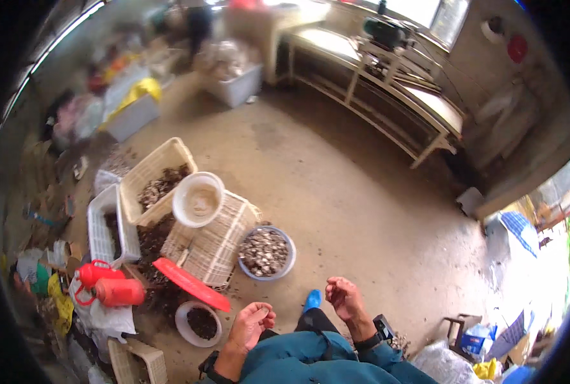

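Note:
My left hand is in front of my body, its fingers loosely curled in with nothing visible in them. To its left lies a red lid-like disc, tilted against an upturned cream basket. My right hand is raised over the floor, fingers half bent and apart, the palm bare. Ahead of both hands, a bluish round basin holds pale and dark mushroom-like pieces. On the upturned basket rests a white bucket with a pale brown bottom. A small white bucket of dark crumbs stands beyond my left hand.
Left of the upturned basket are a cream crate of dark and pale pieces and a white crate. Two red jugs lie nearby. A long bench with a machine stands far right. Bags crowd the lower right.

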A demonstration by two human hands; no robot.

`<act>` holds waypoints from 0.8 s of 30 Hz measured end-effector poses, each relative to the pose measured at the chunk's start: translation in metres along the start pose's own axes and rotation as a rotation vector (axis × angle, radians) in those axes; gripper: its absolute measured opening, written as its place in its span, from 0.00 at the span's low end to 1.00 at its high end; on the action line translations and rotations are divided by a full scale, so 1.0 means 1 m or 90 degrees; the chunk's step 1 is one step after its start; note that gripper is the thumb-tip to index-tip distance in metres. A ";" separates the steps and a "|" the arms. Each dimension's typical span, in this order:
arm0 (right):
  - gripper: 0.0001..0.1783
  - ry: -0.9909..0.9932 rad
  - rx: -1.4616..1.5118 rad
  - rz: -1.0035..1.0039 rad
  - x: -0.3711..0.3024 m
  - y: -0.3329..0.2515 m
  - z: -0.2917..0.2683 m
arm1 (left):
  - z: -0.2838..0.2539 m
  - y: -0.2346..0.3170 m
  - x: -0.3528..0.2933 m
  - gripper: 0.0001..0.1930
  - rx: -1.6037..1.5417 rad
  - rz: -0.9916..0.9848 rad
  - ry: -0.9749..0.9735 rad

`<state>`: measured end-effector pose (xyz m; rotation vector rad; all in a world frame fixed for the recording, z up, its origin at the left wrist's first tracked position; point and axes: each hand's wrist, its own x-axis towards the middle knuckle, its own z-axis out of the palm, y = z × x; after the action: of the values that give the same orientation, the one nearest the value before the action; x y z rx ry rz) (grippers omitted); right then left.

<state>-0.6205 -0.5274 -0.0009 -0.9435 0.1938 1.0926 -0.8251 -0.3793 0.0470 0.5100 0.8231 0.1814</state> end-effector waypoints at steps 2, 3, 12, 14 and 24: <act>0.10 0.052 0.029 -0.039 0.003 -0.039 -0.032 | 0.048 0.002 0.025 0.07 0.053 -0.020 -0.034; 0.10 0.070 0.044 -0.050 0.006 -0.053 -0.047 | 0.066 0.003 0.036 0.07 0.099 -0.019 -0.061; 0.09 0.107 0.298 -0.011 0.066 -0.107 -0.118 | 0.152 0.013 0.139 0.06 0.091 -0.031 -0.085; 0.09 0.076 0.297 0.021 0.097 -0.120 -0.125 | 0.172 0.022 0.165 0.06 0.087 -0.025 -0.095; 0.10 0.235 0.137 0.031 0.263 -0.237 -0.146 | 0.233 0.114 0.326 0.06 -0.009 0.036 -0.067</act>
<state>-0.2544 -0.4895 -0.1069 -0.9428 0.6275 0.9143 -0.4292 -0.2517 0.0235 0.5257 0.7047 0.2109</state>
